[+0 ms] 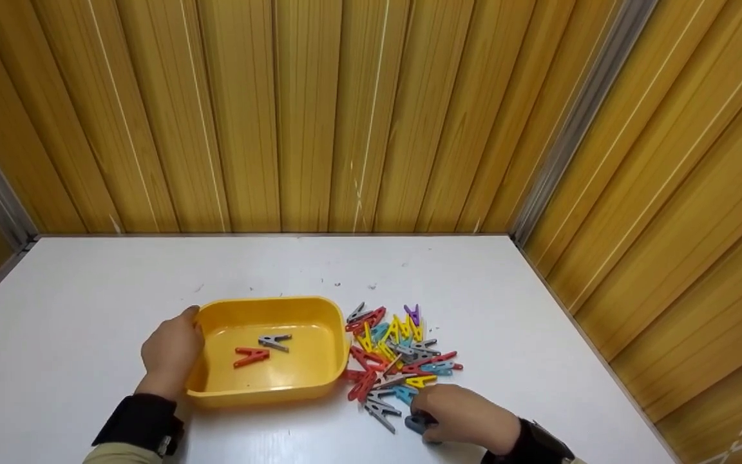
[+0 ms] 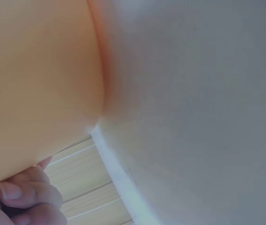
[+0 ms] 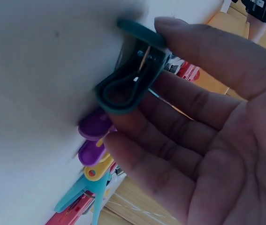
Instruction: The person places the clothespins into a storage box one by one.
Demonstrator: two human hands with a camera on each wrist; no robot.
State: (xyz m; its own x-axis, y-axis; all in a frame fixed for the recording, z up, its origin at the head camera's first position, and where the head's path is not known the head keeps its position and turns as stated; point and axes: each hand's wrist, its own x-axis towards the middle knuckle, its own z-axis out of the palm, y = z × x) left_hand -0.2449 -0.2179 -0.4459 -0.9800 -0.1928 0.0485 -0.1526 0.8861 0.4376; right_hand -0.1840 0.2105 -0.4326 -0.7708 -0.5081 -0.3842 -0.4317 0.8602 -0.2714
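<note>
"Reading from the head view first: the left hand (image 1: 174, 348) held the yellow tub (image 1: 306, 370) by its edge, and a red peg (image 1: 256, 354) and a grey peg (image 1: 272, 339) lay inside, to the right of that grip!"

"And the right hand (image 1: 464, 415)?"

"Low over the table (image 1: 120, 283), with a dark peg (image 1: 417, 424) in its fingers! The pile of pegs (image 1: 419, 351) spread just beyond that grip, a light blue peg (image 1: 405, 393) right beside it, the tub farther off to its left."

"Left wrist view?"

"Tub wall everywhere, fingers curled at its edge. How firmly they gripped, I couldn't tell."

"Right wrist view, then!"

"Beautifully close: a narrow pinch, thumb on one arm of the dark peg, fingers across from it. A purple peg (image 3: 95, 125) sat just past the fingertips."

"Which step was that?"

"Picking up a single peg, I'd have said, with the other hand steadying the tub. The next move seemed to call for a secure pinch and a clean lift, clear of those neighbours, over towards the tub."
</note>
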